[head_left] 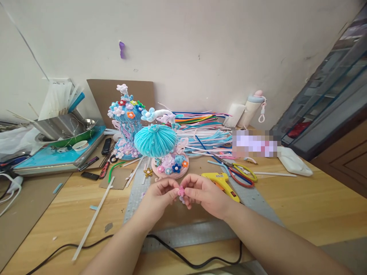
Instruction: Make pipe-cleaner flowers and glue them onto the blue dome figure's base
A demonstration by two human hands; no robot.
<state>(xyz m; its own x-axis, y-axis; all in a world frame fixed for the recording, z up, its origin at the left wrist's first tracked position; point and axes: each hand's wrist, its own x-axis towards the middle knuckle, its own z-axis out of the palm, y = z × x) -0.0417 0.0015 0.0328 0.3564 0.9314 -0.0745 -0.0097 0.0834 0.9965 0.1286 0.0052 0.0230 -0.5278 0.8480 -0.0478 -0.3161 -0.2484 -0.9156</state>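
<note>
Between the fingertips of my left hand [164, 193] and my right hand [202, 193] is a small pink pipe-cleaner flower [181, 191], pinched from both sides. Both hands are closed on it above a brown cardboard sheet. Just beyond them stands a round pink base [170, 173] covered with fuzzy flowers, under a turquoise pipe-cleaner dome [155, 140]. Right of my right hand lies a yellow hot glue gun [219, 181]. A gold flower [148, 172] lies beyond my left hand.
A finished-looking blue flowered piece [126, 114] stands behind. Pipe cleaners [206, 137] lie piled toward the wall. Scissors [243, 175] rest at right, near a cream bottle [252, 110]. A glue stick [93, 219] lies left; a black cable [183, 259] crosses the near edge.
</note>
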